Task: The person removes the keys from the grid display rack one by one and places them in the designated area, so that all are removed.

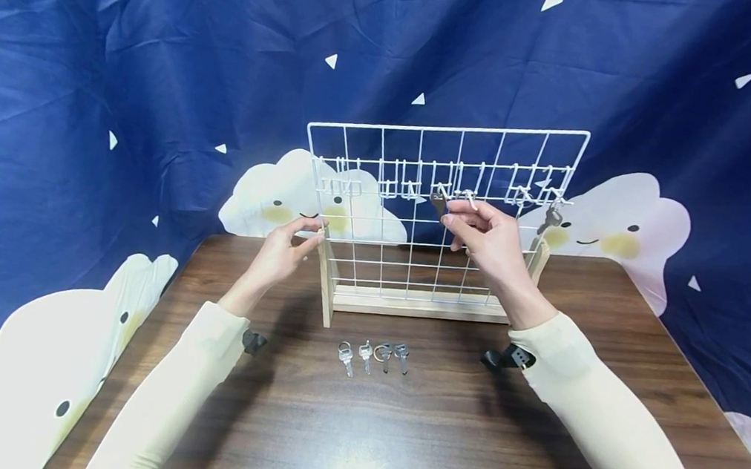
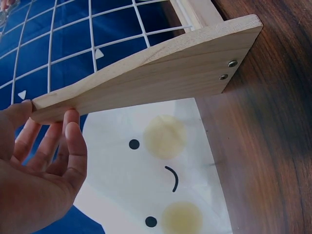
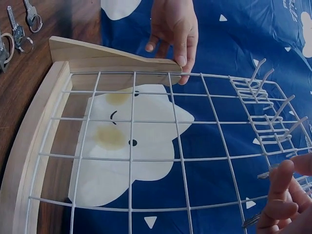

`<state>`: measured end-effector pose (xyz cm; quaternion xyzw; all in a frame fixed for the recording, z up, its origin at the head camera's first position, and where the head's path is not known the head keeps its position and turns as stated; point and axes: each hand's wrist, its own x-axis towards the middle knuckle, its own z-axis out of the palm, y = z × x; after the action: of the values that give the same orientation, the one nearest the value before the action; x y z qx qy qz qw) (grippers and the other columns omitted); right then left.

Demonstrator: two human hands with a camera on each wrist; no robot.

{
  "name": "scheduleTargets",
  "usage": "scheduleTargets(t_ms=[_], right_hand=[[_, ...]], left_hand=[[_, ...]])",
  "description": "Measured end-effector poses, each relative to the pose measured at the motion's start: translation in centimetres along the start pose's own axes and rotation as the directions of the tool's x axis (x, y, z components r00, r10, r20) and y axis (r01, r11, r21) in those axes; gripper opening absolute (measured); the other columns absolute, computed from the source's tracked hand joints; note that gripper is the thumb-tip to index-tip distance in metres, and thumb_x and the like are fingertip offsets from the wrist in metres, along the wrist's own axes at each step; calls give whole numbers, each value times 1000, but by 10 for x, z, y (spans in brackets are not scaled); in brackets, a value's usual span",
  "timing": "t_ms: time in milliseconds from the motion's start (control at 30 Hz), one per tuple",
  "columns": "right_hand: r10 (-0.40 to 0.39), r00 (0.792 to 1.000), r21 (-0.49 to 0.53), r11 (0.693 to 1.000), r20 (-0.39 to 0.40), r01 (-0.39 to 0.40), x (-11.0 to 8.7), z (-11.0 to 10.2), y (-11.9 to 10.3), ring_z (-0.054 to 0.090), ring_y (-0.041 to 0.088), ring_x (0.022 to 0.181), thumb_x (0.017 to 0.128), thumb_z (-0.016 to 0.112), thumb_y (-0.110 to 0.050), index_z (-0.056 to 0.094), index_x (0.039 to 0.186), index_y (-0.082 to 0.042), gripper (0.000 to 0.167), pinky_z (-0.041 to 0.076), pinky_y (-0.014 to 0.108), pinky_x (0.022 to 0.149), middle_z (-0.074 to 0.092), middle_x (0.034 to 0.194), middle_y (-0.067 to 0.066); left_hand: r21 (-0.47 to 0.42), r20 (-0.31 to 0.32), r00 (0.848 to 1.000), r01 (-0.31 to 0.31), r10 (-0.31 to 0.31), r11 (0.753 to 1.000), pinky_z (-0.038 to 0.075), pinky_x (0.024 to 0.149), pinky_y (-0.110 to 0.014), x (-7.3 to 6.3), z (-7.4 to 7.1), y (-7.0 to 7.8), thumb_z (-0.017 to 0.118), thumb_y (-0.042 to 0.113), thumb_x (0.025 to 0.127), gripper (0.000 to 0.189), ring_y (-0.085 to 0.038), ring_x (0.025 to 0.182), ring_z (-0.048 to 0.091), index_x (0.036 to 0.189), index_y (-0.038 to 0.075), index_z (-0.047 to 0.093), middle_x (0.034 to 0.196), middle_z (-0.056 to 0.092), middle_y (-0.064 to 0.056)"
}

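Observation:
A white wire grid rack [image 1: 412, 245] stands upright on a wooden base, with several white hooks [image 1: 389, 189] hung along its upper part. My left hand [image 2: 46, 156] grips the top of the rack's left wooden side piece [image 2: 146, 73], thumb on one side and fingers on the other. At the middle hooks, my right hand [image 1: 489, 241] pinches a dark key [image 1: 439, 201] by its lower end; the key's upper part is at a hook. Another key [image 1: 551, 217] hangs from the hook at the far right. The right fingertips partly cover the pinched key in the right wrist view.
Several keys with rings [image 1: 365, 356] lie in a row on the brown wooden table [image 1: 359, 419], in front of the rack. Behind stands a dark blue curtain [image 1: 229, 65] with white triangles and smiling clouds.

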<state>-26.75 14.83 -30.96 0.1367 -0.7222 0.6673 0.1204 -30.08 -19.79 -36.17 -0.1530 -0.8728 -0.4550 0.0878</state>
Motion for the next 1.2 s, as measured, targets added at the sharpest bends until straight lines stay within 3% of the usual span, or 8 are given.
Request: scheduleTargets(t_ms=[500, 733, 1067, 1200], right_hand=[[-45, 995, 1, 999, -90, 45, 7, 12, 1, 60, 10, 55, 88, 77, -16, 73, 110, -2, 26, 49, 19, 50, 74, 86, -7], [-25, 991, 22, 999, -135, 28, 9, 19, 4, 58, 9, 56, 90, 76, -16, 71, 110, 2, 27, 54, 20, 54, 73, 86, -15], [-13, 988, 52, 998, -157, 21, 11, 24, 4, 56, 6, 52, 89, 76, -17, 72, 107, 0, 25, 53, 20, 52, 76, 87, -6], [-4, 987, 78, 997, -158, 17, 12, 24, 5, 55, 7, 52, 89, 76, -14, 73, 102, -3, 17, 53, 19, 51, 75, 86, -10]], left_hand=[[12, -3, 1000, -12, 12, 1000, 58, 69, -27, 1, 0, 0, 63, 27, 100, 36, -32, 99, 72, 133, 13, 62, 131, 65, -14], [11, -5, 1000, -15, 15, 1000, 58, 68, -27, 0, 0, -1, 63, 27, 99, 35, -31, 98, 72, 132, 14, 63, 130, 65, -14], [11, -8, 1000, -13, 13, 1000, 58, 68, -28, 0, 0, 0, 62, 27, 100, 35, -32, 99, 72, 132, 12, 62, 131, 65, -13], [7, -5, 1000, -14, 14, 1000, 58, 68, -27, 0, 0, 1, 63, 27, 100, 35, -35, 101, 72, 132, 11, 62, 131, 64, -14]])
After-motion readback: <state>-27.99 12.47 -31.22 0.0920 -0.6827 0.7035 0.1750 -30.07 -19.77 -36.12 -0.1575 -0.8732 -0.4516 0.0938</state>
